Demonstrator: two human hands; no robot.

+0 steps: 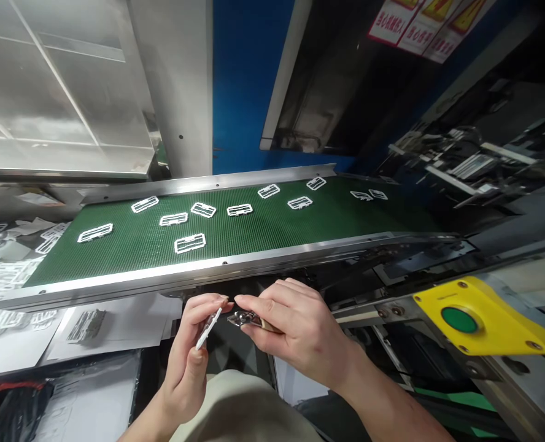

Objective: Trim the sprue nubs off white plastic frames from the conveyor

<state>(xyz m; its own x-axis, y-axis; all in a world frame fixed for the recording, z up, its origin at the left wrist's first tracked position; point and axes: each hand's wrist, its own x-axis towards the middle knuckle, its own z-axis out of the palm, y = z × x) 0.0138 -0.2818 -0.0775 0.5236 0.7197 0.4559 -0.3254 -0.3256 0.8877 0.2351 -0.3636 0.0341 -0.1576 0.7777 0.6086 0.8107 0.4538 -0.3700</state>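
Observation:
My left hand pinches a thin white plastic frame between thumb and fingers, its edge turned toward me. Close by on the right, my right hand is closed around a pair of small metal nippers. The nippers' tip points at the plastic frame, with a narrow gap between them. Most of the nippers' handle is hidden in my palm. Both hands are in front of the near rail of a green conveyor belt, where several similar white frames lie scattered.
A heap of white frames fills the belt's left end. Below it, a stack of frames rests on white paper. To the right, a yellow box carries a green button. A blue machine stands behind the belt.

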